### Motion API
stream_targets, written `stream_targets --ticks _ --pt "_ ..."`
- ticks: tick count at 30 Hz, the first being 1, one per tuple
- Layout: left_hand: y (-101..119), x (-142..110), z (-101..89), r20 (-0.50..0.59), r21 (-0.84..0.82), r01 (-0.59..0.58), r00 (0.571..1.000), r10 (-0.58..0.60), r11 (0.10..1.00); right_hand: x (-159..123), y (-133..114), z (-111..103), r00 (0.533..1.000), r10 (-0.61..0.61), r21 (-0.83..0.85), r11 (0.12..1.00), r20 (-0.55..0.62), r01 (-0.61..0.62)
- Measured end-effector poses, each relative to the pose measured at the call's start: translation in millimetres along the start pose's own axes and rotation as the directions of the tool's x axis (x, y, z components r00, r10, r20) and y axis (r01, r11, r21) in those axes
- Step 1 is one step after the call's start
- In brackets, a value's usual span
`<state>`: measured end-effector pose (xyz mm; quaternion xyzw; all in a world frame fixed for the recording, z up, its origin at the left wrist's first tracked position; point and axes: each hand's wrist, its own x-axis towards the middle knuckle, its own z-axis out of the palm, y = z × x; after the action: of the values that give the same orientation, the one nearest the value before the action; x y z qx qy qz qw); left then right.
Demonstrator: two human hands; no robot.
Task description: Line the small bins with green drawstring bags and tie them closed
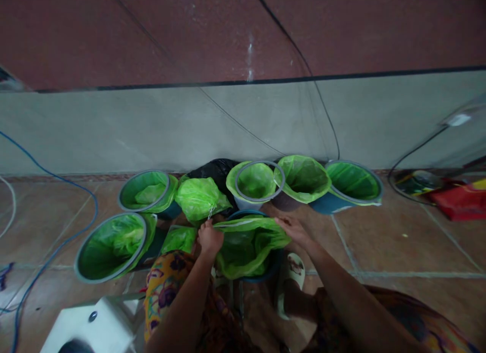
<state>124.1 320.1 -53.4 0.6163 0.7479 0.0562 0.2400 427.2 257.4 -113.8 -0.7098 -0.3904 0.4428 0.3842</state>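
A blue bin [266, 273] stands on the tiled floor right in front of me, with a green plastic bag [245, 247] spread over its mouth. My left hand [209, 237] is closed, pinching the bag's edge at the bin's left rim. My right hand [293, 229] grips the bag's edge at the right rim, fingers curled over the plastic. A tied, filled green bag [199, 197] sits just beyond my left hand.
Several bins lined with green bags stand along the grey wall [114, 130]: two at the left [110, 247] [146, 191], three at the right [255, 183] [302, 180] [353, 183]. A black bag [216, 170] lies behind. Blue cable [53, 247] left, white object [91, 325] lower left, red items [457, 201] right.
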Motion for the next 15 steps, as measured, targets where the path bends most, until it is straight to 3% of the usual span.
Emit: stream_targets --ticks 3,6,11,15 --pt "28 -6 -0.5 -0.082 0.026 -0.234 0.969 0.235 0.972 -1 -3 3 0.998 -0.045 -0.065 0.997 0.051 0.048" --pt "54 -2 11.9 0.068 -0.044 -0.481 0.873 0.483 0.876 -2 -10 8 0.997 -0.072 -0.045 0.996 0.026 0.073" --pt "59 7 43.3 0.4 -0.026 -0.533 0.77 0.497 0.846 -4 -13 17 0.994 -0.109 -0.059 0.992 0.012 0.11" --pt "48 16 48.4 0.444 0.011 -0.56 0.745 0.497 0.829 1 -4 27 0.993 -0.117 -0.301 0.946 0.016 0.116"
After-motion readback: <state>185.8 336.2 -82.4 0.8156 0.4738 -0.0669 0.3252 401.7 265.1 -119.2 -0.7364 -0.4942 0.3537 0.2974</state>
